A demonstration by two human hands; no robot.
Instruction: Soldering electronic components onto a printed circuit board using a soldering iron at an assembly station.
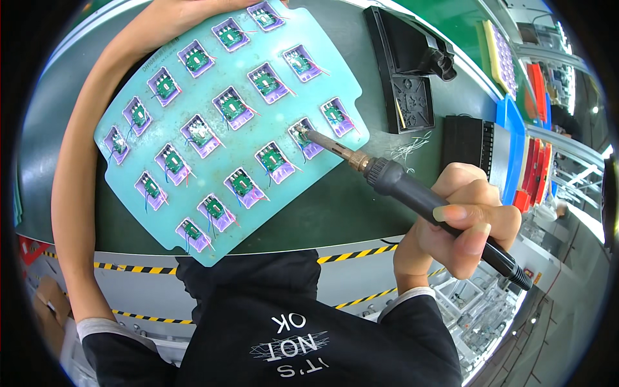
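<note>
My right hand (467, 219) is closed around the dark handle of a soldering iron (403, 188). The iron slants up and left, its tip at a small green circuit board (303, 137) near the right side of a teal tray (338, 68). This board sits in a purple housing with thin wires sticking out. Several similar housings (233, 108) with boards and wires stand in rows across the tray. Around the tray's left side curves my left arm, and my left hand (216, 6) lies at its far edge, cut off by the picture's rim, its fingers mostly out of sight.
Beyond the tray to the right stands a black soldering-iron holder (412, 61). Loose pale wires (411, 147) lie below it on the dark green table (348, 200). A black ridged box (465, 145) and a blue bin (509, 151) are farther right.
</note>
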